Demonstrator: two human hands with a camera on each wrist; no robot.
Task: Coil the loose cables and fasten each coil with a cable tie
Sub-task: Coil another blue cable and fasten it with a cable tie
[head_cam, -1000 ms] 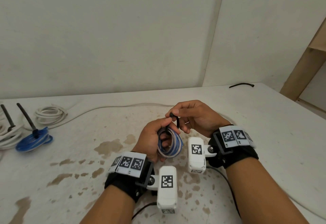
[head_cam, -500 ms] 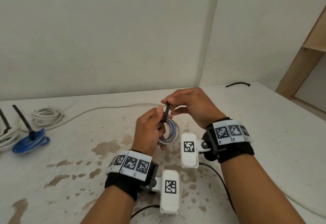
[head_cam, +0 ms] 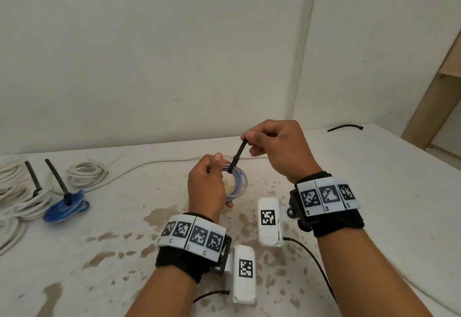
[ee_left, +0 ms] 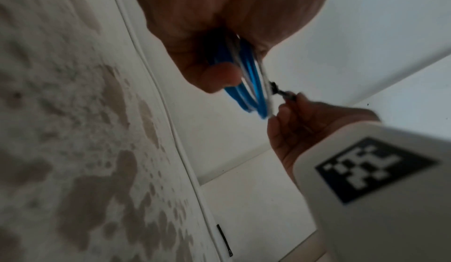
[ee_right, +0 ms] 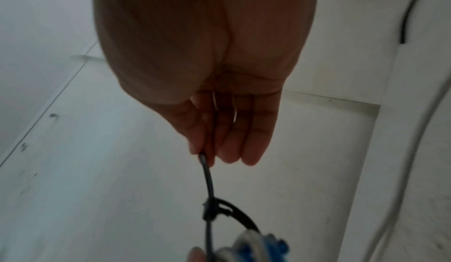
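My left hand [head_cam: 208,182] grips a small coil of blue and white cable [head_cam: 237,183] above the table's middle. In the left wrist view the blue and white coil [ee_left: 251,85] runs between its fingers. A black cable tie [head_cam: 238,153] loops round the coil's top, and its tail slants up to my right hand [head_cam: 273,145], which pinches the tail's end. The right wrist view shows the cable tie [ee_right: 208,181] leaving the fingertips and its loop round the coil [ee_right: 256,247] below.
At the left lie a tied blue coil [head_cam: 66,206] and white coils [head_cam: 86,172] with black tie tails standing up. A long white cable [head_cam: 154,164] crosses the stained table [head_cam: 374,191]. A loose black tie [head_cam: 345,127] lies at the far right, a wooden frame [head_cam: 434,97] beyond.
My right hand has drawn the tie's tail up and to the right, so the tail is longer and the loop smaller. The coil in my left hand rose slightly.
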